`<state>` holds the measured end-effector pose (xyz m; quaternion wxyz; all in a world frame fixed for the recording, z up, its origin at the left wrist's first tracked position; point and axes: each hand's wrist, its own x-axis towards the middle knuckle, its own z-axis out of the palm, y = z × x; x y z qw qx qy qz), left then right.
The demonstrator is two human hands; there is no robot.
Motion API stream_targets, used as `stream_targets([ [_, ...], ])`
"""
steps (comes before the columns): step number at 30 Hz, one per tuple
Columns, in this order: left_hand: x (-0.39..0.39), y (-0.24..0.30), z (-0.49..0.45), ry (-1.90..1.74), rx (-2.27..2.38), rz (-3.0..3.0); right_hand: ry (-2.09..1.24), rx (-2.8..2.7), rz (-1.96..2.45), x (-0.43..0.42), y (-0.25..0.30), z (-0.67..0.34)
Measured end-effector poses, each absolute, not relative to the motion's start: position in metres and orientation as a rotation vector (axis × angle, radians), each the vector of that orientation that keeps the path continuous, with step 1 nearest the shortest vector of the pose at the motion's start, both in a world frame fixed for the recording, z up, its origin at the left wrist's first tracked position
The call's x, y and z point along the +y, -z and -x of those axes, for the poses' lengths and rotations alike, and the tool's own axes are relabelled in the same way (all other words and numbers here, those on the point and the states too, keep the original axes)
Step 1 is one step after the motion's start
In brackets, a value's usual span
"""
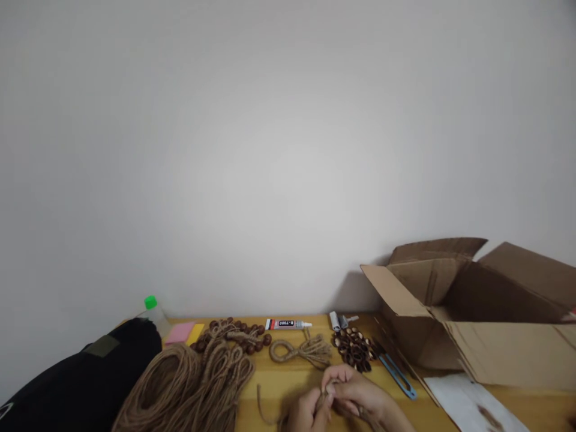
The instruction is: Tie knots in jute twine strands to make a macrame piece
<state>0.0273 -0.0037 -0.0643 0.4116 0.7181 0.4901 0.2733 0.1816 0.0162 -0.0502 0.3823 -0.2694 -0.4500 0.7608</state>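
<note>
At the table's front edge, my left hand (309, 410) and my right hand (359, 393) are close together, fingertips pinched on a brown cord (323, 398). The cord's details between the fingers are mostly hidden. One loose cord end (261, 405) curls on the table to the left of my hands. Just beyond them lies a looped, tied bundle of cord (302, 349) with frayed-looking tails. A pile of dark brown shell-like pieces (353, 348) sits beyond my right hand, with blue-handled thread snips (397, 374) beside it.
Coils of cord (155, 390) and brown beads (258, 346) lie left. A glue tube (287, 324) and a rolled-up tube (335, 321) lie near the wall. An open cardboard box (508, 351) and white sheet (472, 405) are right; a black bag (90, 378) and green-capped bottle (156, 315) far left.
</note>
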Motion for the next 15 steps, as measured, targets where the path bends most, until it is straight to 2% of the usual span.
stream_targets([
  [15,-0.004,0.059,-0.027,-0.719,1.228,-1.766,-1.897,-1.176,0.684,0.017,0.055,-0.182],
])
